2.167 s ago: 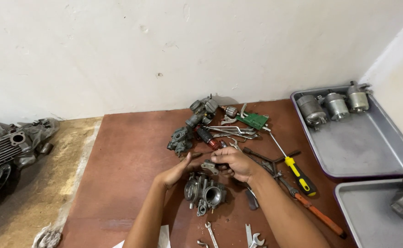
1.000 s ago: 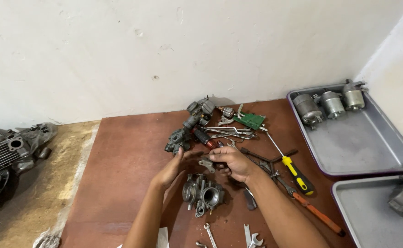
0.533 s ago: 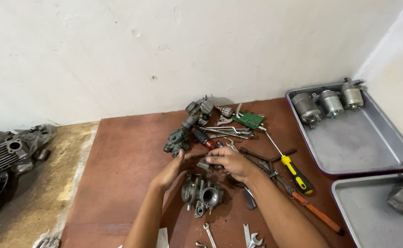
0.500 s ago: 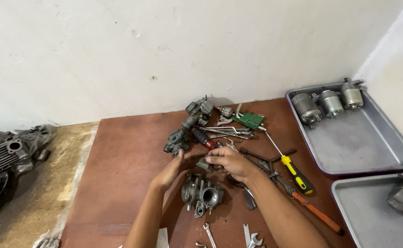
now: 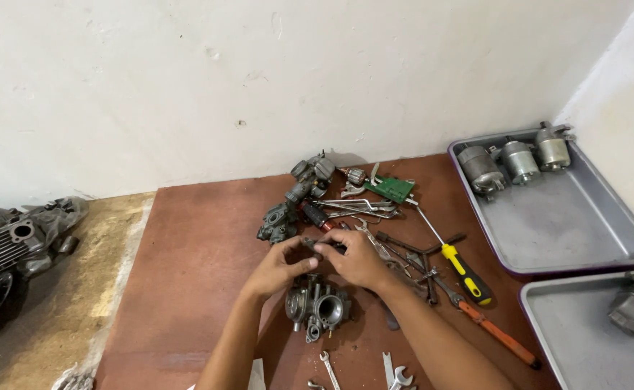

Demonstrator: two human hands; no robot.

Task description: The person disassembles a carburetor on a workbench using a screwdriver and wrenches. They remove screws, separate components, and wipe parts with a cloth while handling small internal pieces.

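Risk of the small dark metal part [image 5: 322,246] slipping from a fingertip pinch and dropping onto the grey cast-metal carburettor body [image 5: 317,307] just below, or rolling off among the loose spanners and pliers [image 5: 374,242] near the middle of the reddish-brown board [image 5: 194,260], hard to find again. Risk too of a wrist nudging the carburettor body toward the board's near edge, where small silver open-ended wrenches [image 5: 392,374] lie.

Left hand [image 5: 277,269]: fingers curled, thumb and forefinger nearly closed on the left end of the small part. Right hand [image 5: 356,258]: likewise curled, fingertips pinched on the other end, palm down. Both hands touching at the fingertips, held just above the carburettor body, a little right of the board's centre. Exact shape of the part too small to tell.

Nearby: yellow-and-black handled screwdriver [image 5: 467,273] and orange-handled screwdriver [image 5: 497,335] toward the board's right edge; shallow grey metal tray [image 5: 569,224] beyond it, with three cylindrical motors [image 5: 519,160] at its far end
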